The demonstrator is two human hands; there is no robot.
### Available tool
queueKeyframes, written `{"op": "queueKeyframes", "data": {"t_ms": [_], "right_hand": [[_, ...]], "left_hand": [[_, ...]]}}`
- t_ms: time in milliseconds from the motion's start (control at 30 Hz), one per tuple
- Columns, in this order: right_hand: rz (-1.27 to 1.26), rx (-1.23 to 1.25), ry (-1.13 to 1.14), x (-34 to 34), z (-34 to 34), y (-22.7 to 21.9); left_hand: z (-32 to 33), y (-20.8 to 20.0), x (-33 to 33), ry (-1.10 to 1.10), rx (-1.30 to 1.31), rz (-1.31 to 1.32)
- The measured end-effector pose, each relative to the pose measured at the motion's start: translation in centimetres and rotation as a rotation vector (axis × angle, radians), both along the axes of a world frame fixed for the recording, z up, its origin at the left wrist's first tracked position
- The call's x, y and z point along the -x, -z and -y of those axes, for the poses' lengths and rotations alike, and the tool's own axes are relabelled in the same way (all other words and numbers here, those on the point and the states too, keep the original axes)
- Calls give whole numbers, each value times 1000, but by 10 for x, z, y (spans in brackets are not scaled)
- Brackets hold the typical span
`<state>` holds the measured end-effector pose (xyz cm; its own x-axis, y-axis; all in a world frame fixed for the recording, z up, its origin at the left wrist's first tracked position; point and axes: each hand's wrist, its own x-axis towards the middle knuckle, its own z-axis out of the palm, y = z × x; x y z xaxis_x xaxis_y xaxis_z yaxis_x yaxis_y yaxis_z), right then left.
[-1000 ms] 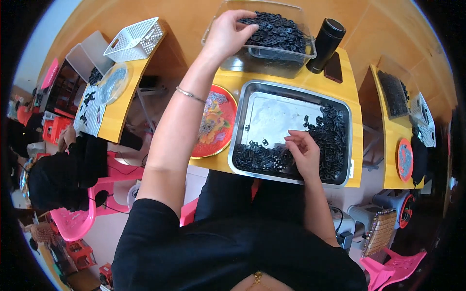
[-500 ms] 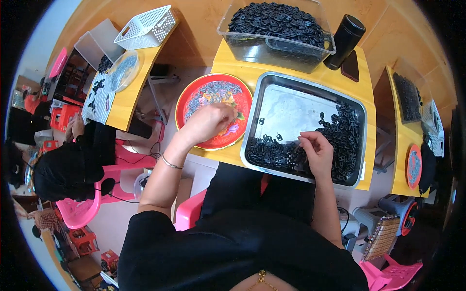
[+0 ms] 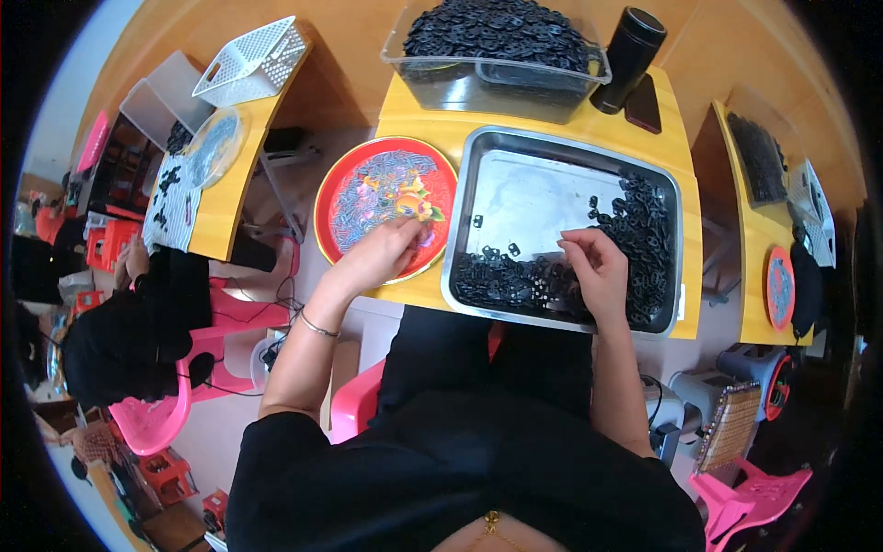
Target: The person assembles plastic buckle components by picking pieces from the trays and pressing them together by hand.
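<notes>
My left hand (image 3: 388,250) is over the right lower part of a round red tray (image 3: 443,177) with a flower pattern. Its fingers are drawn together, and whatever is between them is hidden. Many small, thin grey metal pieces (image 3: 354,204) lie loose in that tray. To the right is a rectangular metal tray (image 3: 543,189) with heaps of small black plastic pieces (image 3: 646,241) along its right and near sides. Above the near heap, my right hand (image 3: 602,279) has thumb and forefinger pressed together; nothing between them can be made out.
Behind the metal tray stands a clear bin (image 3: 515,90) piled with black pieces. A black flask (image 3: 630,60) and a phone (image 3: 644,106) are beside it. At left, a person (image 3: 129,322) sits by another yellow table (image 3: 221,216). A third table (image 3: 750,276) is at right.
The view has shifted slightly, so the tables sit further left and higher. My left hand has moved toward the near right side of the red tray. My right hand stays pinched over the metal tray.
</notes>
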<state>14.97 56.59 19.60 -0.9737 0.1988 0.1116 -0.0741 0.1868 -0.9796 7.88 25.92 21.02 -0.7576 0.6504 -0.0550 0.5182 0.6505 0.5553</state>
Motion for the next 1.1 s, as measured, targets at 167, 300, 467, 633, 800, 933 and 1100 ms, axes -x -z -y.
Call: {"op": "queueKeyframes", "data": {"t_ms": [167,300,467,633,800,933,1100], "right_hand": [[35,-248,-83,2,-23,-15],[53,-604,-307,3,-26,-19],[-91,-787,-409,9,-11,-14],[-81,-801,-495,15,-5,-10],[21,-805,-522,12,-8,-13],[-32,-666,-542,9,-17,-10],[37,-668,-601,12,-13,-11]], "left_hand": [[-6,-9,-2,-109,-215,-145],[-28,-19,-5,-236,-697,356],[-65,-13,-9,-196,-1028,651],[-99,-3,-20,-212,-1103,1007],[-116,17,-23,-280,-1174,1201],[-117,31,-21,-278,-1222,1215],[-115,32,-22,-281,-1231,1217]]}}
